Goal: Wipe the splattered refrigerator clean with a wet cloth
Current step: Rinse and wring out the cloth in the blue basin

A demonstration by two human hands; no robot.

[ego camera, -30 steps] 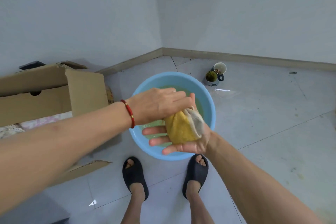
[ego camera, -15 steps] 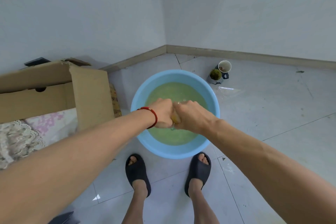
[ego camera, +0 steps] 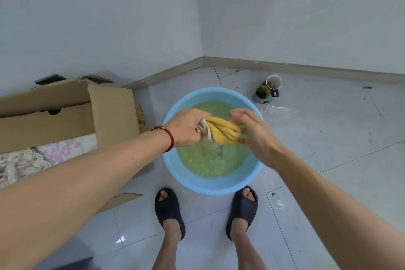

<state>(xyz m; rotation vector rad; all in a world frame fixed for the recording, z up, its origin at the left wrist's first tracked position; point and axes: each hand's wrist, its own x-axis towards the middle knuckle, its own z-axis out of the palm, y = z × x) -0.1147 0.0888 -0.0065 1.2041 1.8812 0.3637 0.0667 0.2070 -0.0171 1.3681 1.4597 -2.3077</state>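
cloth [ego camera: 221, 131] twisted, long axis left–right over basin [ego camera: 219, 186]; left hand [ego camera: 186, 127] grips one end, right hand [ego camera: 252, 131] apparently loosening on other.

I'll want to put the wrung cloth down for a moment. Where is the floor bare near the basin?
Bare tiles lie right of the blue basin, below the two cups. Left is crowded: the cardboard box nearly meets the basin. In front stand the feet in slippers.

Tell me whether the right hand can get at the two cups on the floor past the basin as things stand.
Probably not right away. The right hand is gripping the yellow cloth over the blue basin; the cups stand beyond it, with bare floor between, so it would need to let go first.
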